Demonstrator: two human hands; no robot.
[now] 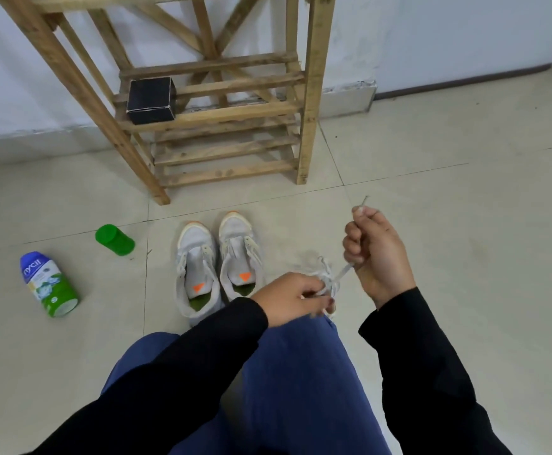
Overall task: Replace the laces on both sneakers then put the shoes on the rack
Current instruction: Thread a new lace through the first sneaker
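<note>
On the pale tiled floor [432, 159], in front of a wooden rack [310, 93], two white shoes stand side by side, touching, toes toward the rack. The first sneaker [197, 267] and the second sneaker [239, 251] have orange toe trim, an orange tongue mark and green insoles. Whether any lace remains threaded in them cannot be told.

The rack stands against a white wall [432, 44], its feet on the floor. A black box [151, 100] sits on a slatted shelf at that shelf's left end.

A person is seated facing the shoes, in blue trousers [294, 389] and black sleeves. The left hand [287, 298] pinches a tangled bundle of white lace [328, 279] above the knee, just right of the second sneaker. The right hand [374, 251] is a fist closed round a strand of the same lace, raised higher. The strand runs taut down to the bundle, and its tip stands out above the fist.

A green capped container [115, 240] and a blue, white and green bottle [49, 284] lie on their sides toward the floor's left edge, well apart from the shoes.

A dark skirting strip [465, 82] runs along the wall's foot at right. The tiles show grey joints and scattered dirt specks.
</note>
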